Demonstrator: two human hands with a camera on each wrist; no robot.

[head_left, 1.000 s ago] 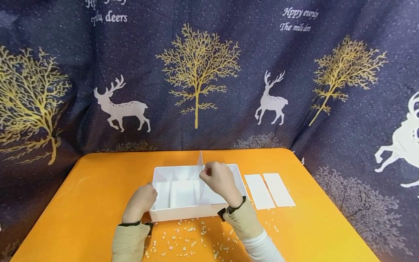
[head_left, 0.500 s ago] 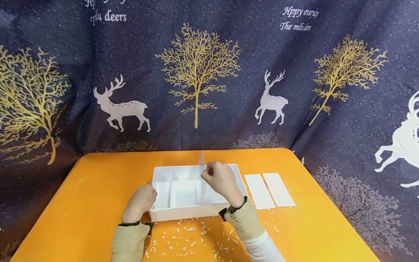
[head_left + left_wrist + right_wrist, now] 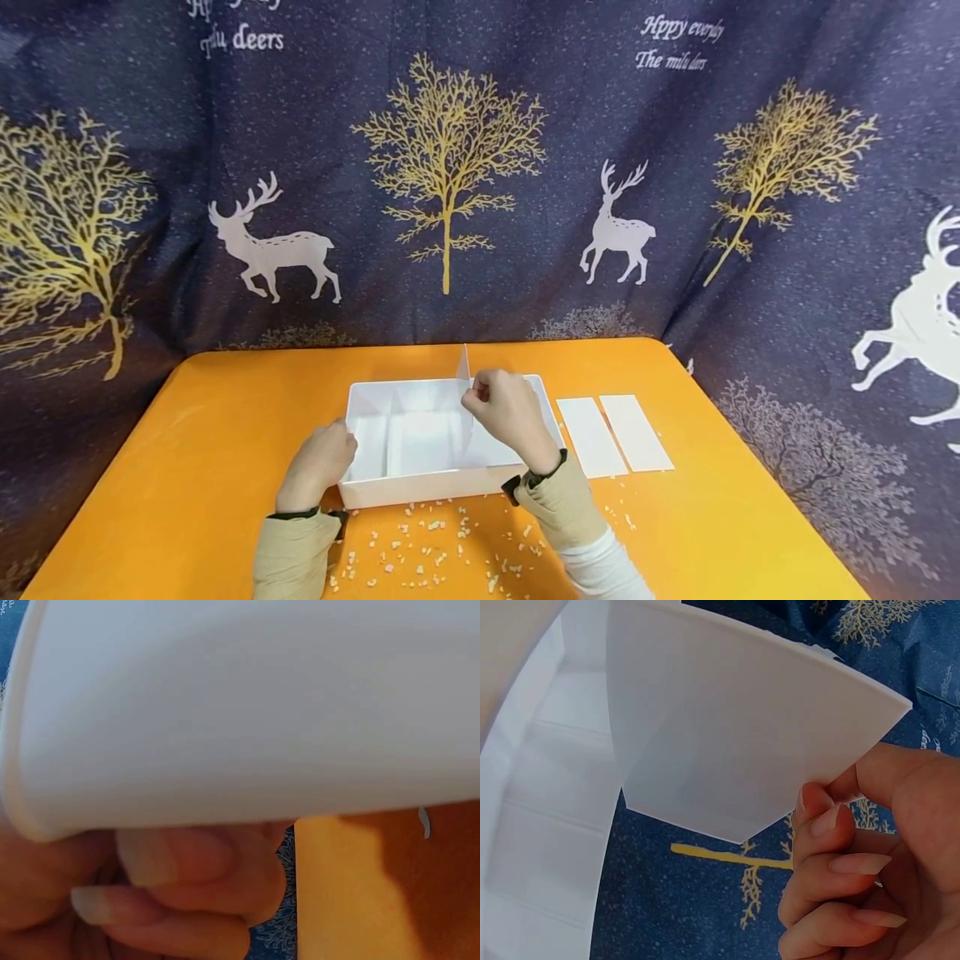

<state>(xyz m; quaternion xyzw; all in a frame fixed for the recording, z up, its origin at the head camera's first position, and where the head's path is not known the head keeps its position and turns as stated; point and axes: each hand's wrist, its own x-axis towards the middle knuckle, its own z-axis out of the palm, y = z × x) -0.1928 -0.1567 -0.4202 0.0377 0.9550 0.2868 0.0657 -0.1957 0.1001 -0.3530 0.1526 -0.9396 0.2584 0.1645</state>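
R hand [image 3: 512, 417] pinching wht panel [image 3: 735, 712], L hand [image 3: 318, 462] holding box [image 3: 420, 488]

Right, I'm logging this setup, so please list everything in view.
table: one, orange, across the foreground
backdrop: one, dark blue with print, behind table
box: one, white, on table
inner divider: one, white, toward box's left end
upright panel: one, white, rising above box
flat panels: two, white, right of box
crumbs: many, whitish, near box
sleeves: two, beige, forearms
undersleeve: one, white, right forearm
wrist gear: two, black, sleeve ends
left hand: one, at box's left rim
right hand: one, pinching upright panel
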